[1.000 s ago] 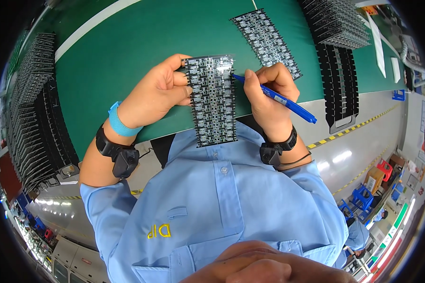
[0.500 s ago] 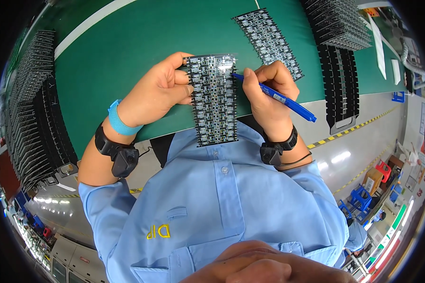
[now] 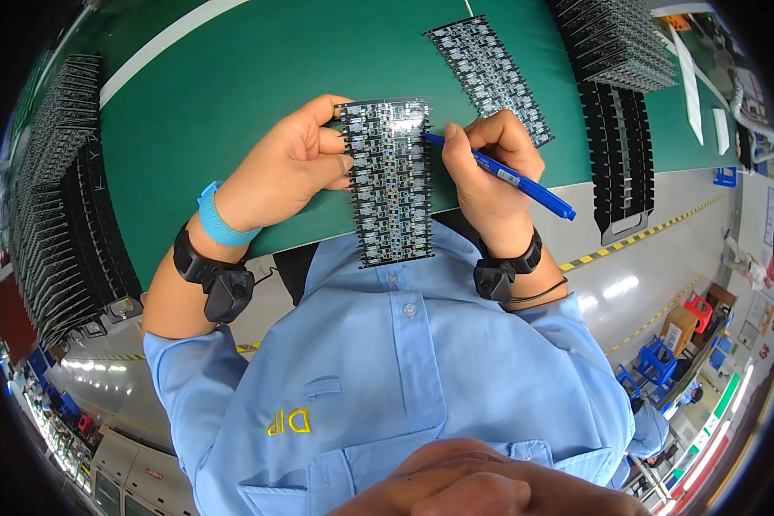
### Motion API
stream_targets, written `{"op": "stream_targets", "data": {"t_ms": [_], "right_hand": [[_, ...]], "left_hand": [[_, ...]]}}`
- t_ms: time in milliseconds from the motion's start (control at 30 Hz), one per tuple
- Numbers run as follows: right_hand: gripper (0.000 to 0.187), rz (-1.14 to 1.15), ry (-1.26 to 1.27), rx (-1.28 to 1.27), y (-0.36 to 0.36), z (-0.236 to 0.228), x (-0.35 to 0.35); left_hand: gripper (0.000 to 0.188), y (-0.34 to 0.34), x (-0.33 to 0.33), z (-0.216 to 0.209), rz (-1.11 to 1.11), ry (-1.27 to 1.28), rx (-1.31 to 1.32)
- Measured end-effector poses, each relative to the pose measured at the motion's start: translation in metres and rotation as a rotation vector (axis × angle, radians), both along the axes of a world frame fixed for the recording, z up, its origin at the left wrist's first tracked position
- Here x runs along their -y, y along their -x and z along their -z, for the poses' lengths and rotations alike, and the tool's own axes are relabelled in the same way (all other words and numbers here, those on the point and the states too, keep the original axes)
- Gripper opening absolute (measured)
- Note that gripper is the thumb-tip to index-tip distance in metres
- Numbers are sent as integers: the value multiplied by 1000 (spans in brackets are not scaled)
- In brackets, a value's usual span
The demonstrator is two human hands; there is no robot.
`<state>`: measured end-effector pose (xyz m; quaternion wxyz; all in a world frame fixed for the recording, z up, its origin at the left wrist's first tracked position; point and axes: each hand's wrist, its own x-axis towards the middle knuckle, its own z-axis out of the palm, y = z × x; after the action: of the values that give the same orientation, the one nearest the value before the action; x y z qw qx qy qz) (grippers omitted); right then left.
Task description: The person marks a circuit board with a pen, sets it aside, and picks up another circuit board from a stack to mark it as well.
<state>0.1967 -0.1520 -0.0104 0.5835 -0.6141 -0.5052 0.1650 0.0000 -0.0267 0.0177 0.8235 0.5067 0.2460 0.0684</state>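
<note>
A black circuit board panel (image 3: 391, 189) with rows of small components is held up over the near edge of the green table. My left hand (image 3: 297, 155) is closed on its left edge, the thumb lying on the front face. In my right hand (image 3: 494, 172) is a blue marker pen (image 3: 533, 193), pinched between thumb and fingers. The pen's tip is at the panel's upper right edge; whether it touches cannot be made out. Just beyond my right hand, a second circuit board panel (image 3: 486, 64) lies on the table.
The green table mat (image 3: 206, 112) spreads under both hands. At the left stands a black rack (image 3: 95, 232) packed with upright boards. Another black rack (image 3: 619, 155) stands at the right, boards filling its far part. Stools (image 3: 658, 361) and another person (image 3: 649, 430) are farther off at lower right.
Hardly anything differs. The glare on the held panel's upper part has shifted slightly, as if the panel tilted a little; both hands keep their places.
</note>
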Motion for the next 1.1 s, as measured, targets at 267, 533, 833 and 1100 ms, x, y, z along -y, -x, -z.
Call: {"op": "stream_targets", "data": {"t_ms": [267, 533, 833, 1100], "right_hand": [[27, 27, -46, -98, -6, -2, 0], [27, 13, -60, 21, -6, -2, -10], [27, 11, -24, -6, -4, -3, -12], [27, 17, -45, 3, -3, -4, -13]], "left_hand": [[46, 0, -1, -2, 18, -13, -14], [47, 0, 0, -3, 11, -12, -12], [46, 0, -1, -2, 8, -11, -3], [46, 0, 1, -1, -5, 6, 8]]}}
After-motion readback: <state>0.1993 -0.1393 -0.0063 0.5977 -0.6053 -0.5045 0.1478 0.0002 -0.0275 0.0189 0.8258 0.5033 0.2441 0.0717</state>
